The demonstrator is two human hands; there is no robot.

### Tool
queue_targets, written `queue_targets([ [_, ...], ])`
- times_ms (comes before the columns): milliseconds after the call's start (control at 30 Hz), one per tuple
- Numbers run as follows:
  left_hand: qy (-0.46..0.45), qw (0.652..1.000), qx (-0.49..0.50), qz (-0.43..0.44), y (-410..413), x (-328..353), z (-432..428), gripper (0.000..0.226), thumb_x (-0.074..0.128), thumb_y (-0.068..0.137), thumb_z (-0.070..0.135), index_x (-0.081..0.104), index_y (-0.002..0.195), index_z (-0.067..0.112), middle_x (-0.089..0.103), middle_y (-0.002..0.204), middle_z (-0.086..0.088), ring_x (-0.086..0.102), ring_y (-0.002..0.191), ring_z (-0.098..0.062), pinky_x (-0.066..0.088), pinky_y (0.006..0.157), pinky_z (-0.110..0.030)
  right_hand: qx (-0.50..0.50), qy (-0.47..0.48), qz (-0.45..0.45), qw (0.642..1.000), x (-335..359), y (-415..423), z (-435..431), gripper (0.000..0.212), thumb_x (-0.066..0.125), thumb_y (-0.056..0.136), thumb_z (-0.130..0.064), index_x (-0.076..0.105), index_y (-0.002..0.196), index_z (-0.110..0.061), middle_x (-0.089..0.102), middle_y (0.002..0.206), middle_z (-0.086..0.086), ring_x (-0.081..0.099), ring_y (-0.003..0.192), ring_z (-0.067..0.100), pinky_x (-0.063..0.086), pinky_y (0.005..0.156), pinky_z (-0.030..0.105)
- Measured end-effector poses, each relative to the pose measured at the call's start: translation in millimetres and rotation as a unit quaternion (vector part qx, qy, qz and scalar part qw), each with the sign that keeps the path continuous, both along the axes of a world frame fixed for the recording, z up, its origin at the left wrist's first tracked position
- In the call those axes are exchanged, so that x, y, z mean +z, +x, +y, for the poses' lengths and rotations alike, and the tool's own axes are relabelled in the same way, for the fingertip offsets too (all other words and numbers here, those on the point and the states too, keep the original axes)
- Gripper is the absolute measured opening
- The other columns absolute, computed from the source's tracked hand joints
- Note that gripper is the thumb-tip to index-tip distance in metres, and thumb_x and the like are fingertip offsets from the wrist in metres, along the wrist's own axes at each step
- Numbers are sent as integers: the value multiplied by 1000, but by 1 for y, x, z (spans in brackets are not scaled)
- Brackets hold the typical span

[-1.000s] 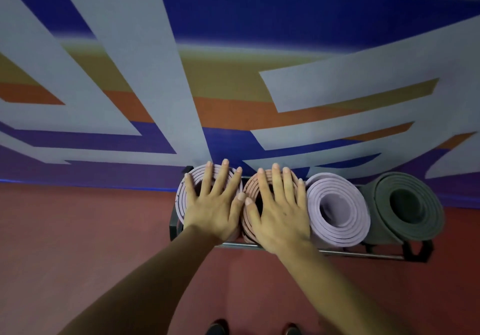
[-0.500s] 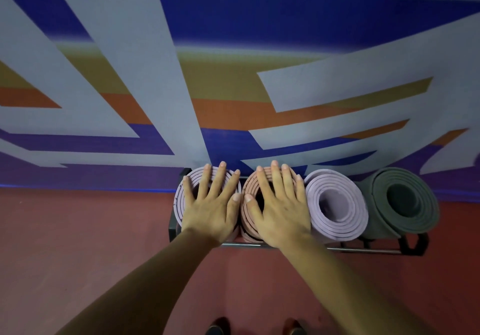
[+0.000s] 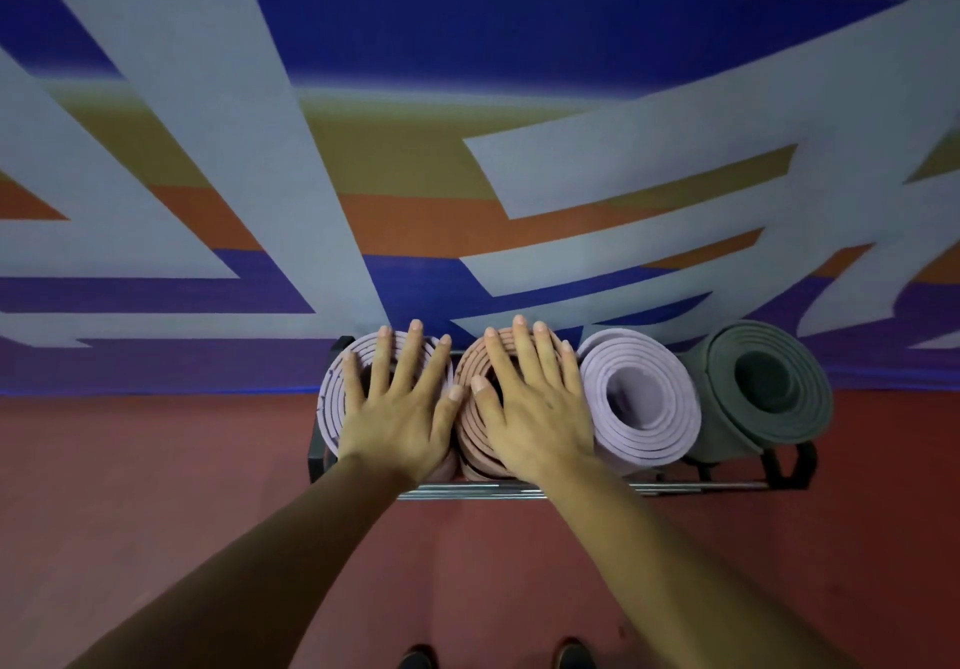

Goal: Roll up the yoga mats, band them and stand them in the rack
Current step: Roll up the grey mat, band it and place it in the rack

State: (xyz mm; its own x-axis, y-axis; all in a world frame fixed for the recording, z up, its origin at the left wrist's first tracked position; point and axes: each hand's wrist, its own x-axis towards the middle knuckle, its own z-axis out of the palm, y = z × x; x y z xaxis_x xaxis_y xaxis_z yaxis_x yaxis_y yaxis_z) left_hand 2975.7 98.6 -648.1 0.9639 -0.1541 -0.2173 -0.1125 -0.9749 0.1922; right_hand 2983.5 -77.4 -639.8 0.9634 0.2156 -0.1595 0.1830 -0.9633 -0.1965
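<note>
Several rolled yoga mats stand upright side by side in a low black metal rack (image 3: 582, 489) against the wall. My left hand (image 3: 397, 416) lies flat, fingers spread, on the top end of the leftmost lilac mat (image 3: 332, 398). My right hand (image 3: 535, 408) lies flat on the top of the pink mat (image 3: 470, 434) beside it. Right of those stand a second lilac mat (image 3: 641, 403) and a dark green mat (image 3: 763, 388), both untouched. Any bands around the rolls are hidden from this angle.
A wall (image 3: 467, 149) painted in blue, grey, orange and ochre stripes rises right behind the rack. Red-brown floor (image 3: 156, 486) spreads to the left, right and front. The tips of my shoes (image 3: 415, 655) show at the bottom edge.
Both hands stay flat on the same two mat tops. The view has shifted slightly, so the rack sits a little higher in the frame.
</note>
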Motion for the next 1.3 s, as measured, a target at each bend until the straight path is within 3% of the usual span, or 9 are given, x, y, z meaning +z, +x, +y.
queue_targets([
  [100, -47, 996, -43, -56, -10, 2, -14, 67, -3, 103, 55, 16, 162, 29, -6, 168, 4, -15, 155, -24, -10, 123, -48, -25, 96, -31, 995, 10, -16, -31, 60, 10, 104, -46, 20, 160, -27, 13, 169, 0, 1, 156, 17, -1, 126, 40],
  [167, -70, 991, -89, -71, -13, 6, -38, 68, -3, 104, 54, 21, 161, 27, 3, 169, 1, -8, 156, -24, -6, 124, -47, -92, 60, -89, 990, 10, -26, -68, 59, 16, 104, -42, 37, 155, -21, 29, 164, 7, 17, 154, 26, 9, 126, 45],
  [233, -81, 989, -111, -58, -12, 12, -68, 71, -9, 100, 58, 13, 161, 29, -1, 169, 0, -11, 156, -25, -9, 124, -46, -139, 9, -46, 989, 9, -32, -102, 68, 7, 99, -50, 28, 159, -25, 19, 168, 6, 10, 155, 26, 0, 126, 41],
  [367, -48, 996, -80, -11, -4, 12, -109, 70, -11, 92, 66, -14, 156, 39, -26, 165, 1, -32, 149, -25, -19, 121, -49, -89, -17, 14, 996, 4, -28, -124, 77, -10, 90, -56, 6, 161, -29, -4, 170, 3, -9, 156, 21, -14, 121, 34],
  [600, 15, 996, -82, -12, 5, 4, -116, 67, 2, 98, 70, -19, 156, 42, -29, 164, 2, -35, 148, -26, -18, 120, -53, -81, 1, -45, 996, -16, -32, -133, 66, 15, 103, -59, 34, 157, -27, 19, 168, 5, 12, 155, 24, 14, 126, 45],
  [767, 32, 996, -80, 3, 13, 4, -130, 69, -1, 96, 72, -21, 155, 42, -29, 164, 1, -36, 147, -27, -18, 120, -54, -85, 10, -49, 995, -18, -27, -142, 66, 13, 102, -59, 33, 158, -27, 17, 168, 4, 10, 156, 23, 14, 126, 45],
  [1000, -14, 997, -74, -3, 16, 5, -121, 71, -12, 92, 69, -11, 158, 44, -24, 166, 3, -27, 152, -25, -14, 122, -52, -88, -10, -37, 995, -15, -21, -135, 64, 19, 102, -55, 36, 156, -25, 24, 166, 8, 18, 154, 28, 15, 125, 46],
  [1167, -8, 990, -129, -64, 14, 4, -88, 63, 8, 103, 50, 29, 159, 30, 18, 168, 0, 13, 155, -30, 4, 122, -50, -59, -21, 1, 998, -7, -15, -130, 72, 13, 96, -58, 30, 157, -26, 18, 166, 13, 13, 154, 33, 8, 124, 46],
  [1300, 5, 993, -101, -55, 10, -2, -91, 62, 7, 102, 52, 18, 161, 34, 5, 169, 7, -2, 157, -23, 3, 121, -60, -70, -30, -21, 997, -13, -21, -128, 69, 16, 99, -59, 23, 160, -29, 11, 168, 13, 9, 155, 31, 8, 125, 46],
])
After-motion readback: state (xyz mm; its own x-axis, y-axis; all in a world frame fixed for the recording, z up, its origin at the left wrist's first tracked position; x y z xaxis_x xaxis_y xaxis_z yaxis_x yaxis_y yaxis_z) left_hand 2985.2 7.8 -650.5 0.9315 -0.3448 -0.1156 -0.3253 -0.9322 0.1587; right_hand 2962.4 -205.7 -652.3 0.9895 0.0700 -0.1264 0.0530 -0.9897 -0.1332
